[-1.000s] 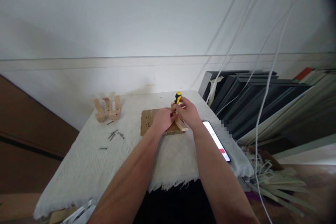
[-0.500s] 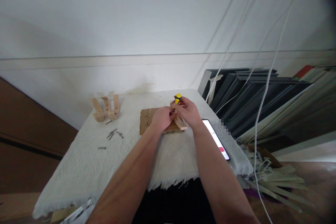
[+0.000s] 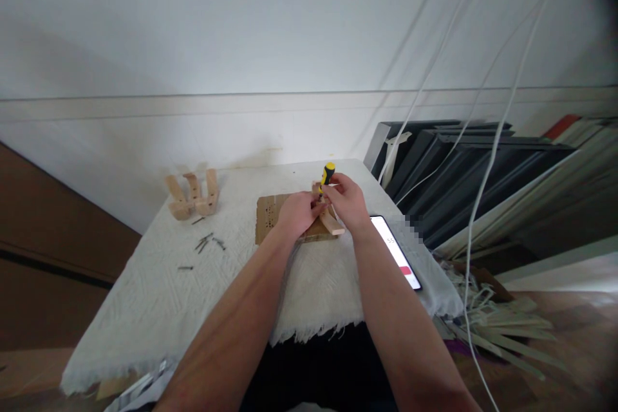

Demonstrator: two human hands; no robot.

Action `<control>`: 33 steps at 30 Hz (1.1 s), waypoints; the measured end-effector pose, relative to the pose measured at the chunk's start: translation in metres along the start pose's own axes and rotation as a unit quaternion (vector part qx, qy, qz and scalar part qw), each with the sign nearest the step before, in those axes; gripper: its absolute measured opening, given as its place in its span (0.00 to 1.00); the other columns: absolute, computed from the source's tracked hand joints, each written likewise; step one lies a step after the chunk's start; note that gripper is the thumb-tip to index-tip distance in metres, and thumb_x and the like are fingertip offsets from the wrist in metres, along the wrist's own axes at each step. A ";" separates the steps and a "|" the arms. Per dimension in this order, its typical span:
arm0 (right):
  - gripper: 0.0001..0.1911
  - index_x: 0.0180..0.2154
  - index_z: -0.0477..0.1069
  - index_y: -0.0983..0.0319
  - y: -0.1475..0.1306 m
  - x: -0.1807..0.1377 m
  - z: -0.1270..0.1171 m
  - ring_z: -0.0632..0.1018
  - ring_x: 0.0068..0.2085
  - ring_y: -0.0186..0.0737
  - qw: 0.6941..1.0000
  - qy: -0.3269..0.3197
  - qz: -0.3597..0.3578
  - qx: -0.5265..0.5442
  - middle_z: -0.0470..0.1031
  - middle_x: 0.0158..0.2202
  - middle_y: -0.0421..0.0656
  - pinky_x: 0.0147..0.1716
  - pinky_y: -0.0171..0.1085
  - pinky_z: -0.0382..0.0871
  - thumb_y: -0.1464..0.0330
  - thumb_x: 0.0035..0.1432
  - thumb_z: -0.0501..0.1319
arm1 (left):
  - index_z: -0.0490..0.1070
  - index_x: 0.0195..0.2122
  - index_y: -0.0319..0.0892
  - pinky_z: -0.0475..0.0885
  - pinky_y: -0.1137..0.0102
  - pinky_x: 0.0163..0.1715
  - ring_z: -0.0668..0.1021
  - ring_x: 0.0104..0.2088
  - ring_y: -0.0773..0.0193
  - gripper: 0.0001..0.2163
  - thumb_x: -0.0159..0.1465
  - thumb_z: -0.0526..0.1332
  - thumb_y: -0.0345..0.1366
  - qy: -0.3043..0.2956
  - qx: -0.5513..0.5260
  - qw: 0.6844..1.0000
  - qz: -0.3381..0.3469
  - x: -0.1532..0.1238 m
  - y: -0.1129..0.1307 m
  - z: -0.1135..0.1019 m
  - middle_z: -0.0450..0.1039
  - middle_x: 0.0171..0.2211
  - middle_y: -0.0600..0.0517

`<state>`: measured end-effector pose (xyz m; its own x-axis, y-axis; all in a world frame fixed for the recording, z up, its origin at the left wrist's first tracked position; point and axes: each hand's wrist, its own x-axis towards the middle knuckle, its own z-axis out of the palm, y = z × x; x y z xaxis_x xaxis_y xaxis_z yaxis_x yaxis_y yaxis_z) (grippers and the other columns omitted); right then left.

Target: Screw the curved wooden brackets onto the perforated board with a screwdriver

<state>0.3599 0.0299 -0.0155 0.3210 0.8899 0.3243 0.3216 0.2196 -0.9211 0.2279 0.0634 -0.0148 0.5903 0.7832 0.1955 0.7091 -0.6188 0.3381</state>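
A screwdriver (image 3: 328,174) with a yellow and black handle stands nearly upright, its tip pointing down at a light wooden piece (image 3: 331,223). My right hand (image 3: 350,199) is closed with its fingers at the lower handle. My left hand (image 3: 298,211) is closed on the wooden piece near the screwdriver tip, steadying it on a brown cardboard sheet (image 3: 264,222). Fingers hide the tip and whatever it touches. Over to the left, several loose screws (image 3: 203,243) lie on the cloth, close to the wooden hook-shaped pieces (image 3: 194,199).
A white fringed cloth (image 3: 232,309) covers the table. Right of my right forearm lies a phone (image 3: 396,251) with a lit screen. Dark panels (image 3: 463,167) lean against the wall, and a white cable (image 3: 487,174) hangs in front of them.
More of the screwdriver's handle shows above my right hand, whose fingers have shifted lower on it. My left hand stays at the wooden piece. The view has tilted slightly.
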 end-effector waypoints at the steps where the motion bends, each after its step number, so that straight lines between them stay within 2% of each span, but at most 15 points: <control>1: 0.13 0.38 0.71 0.59 0.001 0.000 0.000 0.76 0.29 0.37 1.000 -0.004 -0.007 -0.004 0.76 0.33 0.40 0.29 0.37 0.69 0.60 0.53 0.60 | 0.76 0.37 0.40 0.68 0.68 0.36 0.77 0.35 0.58 0.18 0.66 0.53 0.47 -0.001 0.000 1.000 -0.002 0.000 0.000 0.000 0.78 0.35 0.44; 8: 0.16 0.38 0.68 0.60 0.006 0.004 0.005 0.71 0.30 0.35 0.993 0.041 -0.053 -0.093 0.73 0.37 0.43 0.31 0.37 0.67 0.58 0.50 0.63 | 0.77 0.40 0.40 0.68 0.68 0.37 0.78 0.36 0.58 0.17 0.65 0.54 0.47 -0.006 -0.009 1.000 -0.010 -0.001 0.001 0.000 0.78 0.36 0.44; 12: 0.21 0.46 0.67 0.59 0.005 0.003 0.003 0.71 0.30 0.34 0.996 0.036 -0.042 -0.069 0.73 0.42 0.43 0.31 0.36 0.67 0.59 0.50 0.62 | 0.77 0.41 0.41 0.68 0.68 0.38 0.78 0.36 0.58 0.17 0.65 0.54 0.47 -0.013 -0.013 1.000 -0.019 -0.001 0.001 -0.001 0.78 0.36 0.44; 16: 0.14 0.40 0.68 0.59 0.003 0.002 0.001 0.70 0.29 0.34 0.997 0.008 -0.043 -0.067 0.74 0.36 0.41 0.30 0.36 0.66 0.60 0.53 0.59 | 0.77 0.41 0.41 0.68 0.68 0.38 0.77 0.36 0.58 0.17 0.65 0.54 0.46 -0.015 -0.011 1.000 -0.015 -0.001 0.002 -0.002 0.78 0.36 0.44; 20: 0.14 0.35 0.67 0.60 0.001 0.003 0.003 0.69 0.28 0.35 0.993 0.038 -0.044 -0.102 0.71 0.31 0.39 0.30 0.36 0.64 0.59 0.49 0.64 | 0.77 0.41 0.41 0.68 0.68 0.37 0.78 0.36 0.58 0.17 0.66 0.54 0.46 -0.008 -0.010 1.000 -0.007 -0.001 0.001 -0.001 0.77 0.37 0.44; 24: 0.16 0.36 0.70 0.61 -0.001 0.001 0.002 0.70 0.28 0.35 0.994 0.042 -0.029 -0.102 0.73 0.34 0.41 0.31 0.37 0.65 0.58 0.48 0.64 | 0.77 0.41 0.41 0.68 0.69 0.37 0.77 0.36 0.59 0.17 0.66 0.54 0.46 -0.007 -0.011 1.000 -0.008 -0.001 0.000 0.000 0.77 0.37 0.45; 28: 0.15 0.40 0.73 0.61 -0.004 -0.002 -0.002 0.73 0.30 0.37 0.998 -0.014 -0.021 -0.060 0.75 0.34 0.42 0.32 0.37 0.67 0.59 0.53 0.60 | 0.77 0.39 0.40 0.68 0.69 0.37 0.77 0.36 0.59 0.18 0.66 0.53 0.47 -0.009 -0.010 1.000 -0.016 -0.001 0.000 0.000 0.77 0.36 0.44; 30: 0.13 0.39 0.73 0.60 -0.004 -0.002 -0.003 0.74 0.29 0.37 0.997 -0.026 -0.020 -0.063 0.76 0.32 0.41 0.31 0.37 0.67 0.60 0.53 0.59 | 0.77 0.38 0.40 0.68 0.69 0.37 0.77 0.36 0.59 0.18 0.66 0.53 0.47 -0.014 -0.010 1.000 -0.022 -0.001 0.001 -0.001 0.77 0.36 0.44; 33: 0.12 0.35 0.71 0.60 -0.003 0.000 -0.002 0.72 0.28 0.36 0.995 -0.003 -0.023 -0.097 0.75 0.32 0.41 0.30 0.37 0.66 0.60 0.50 0.63 | 0.77 0.37 0.39 0.68 0.69 0.37 0.77 0.36 0.59 0.19 0.66 0.53 0.48 -0.010 -0.009 1.000 -0.019 -0.001 0.002 -0.002 0.77 0.36 0.44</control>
<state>0.3606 0.0288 -0.0120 0.2966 0.8830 0.3637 0.5018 0.1799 -0.8461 0.2279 0.0611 -0.0128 0.5702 0.8050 0.1641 0.7245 -0.5869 0.3615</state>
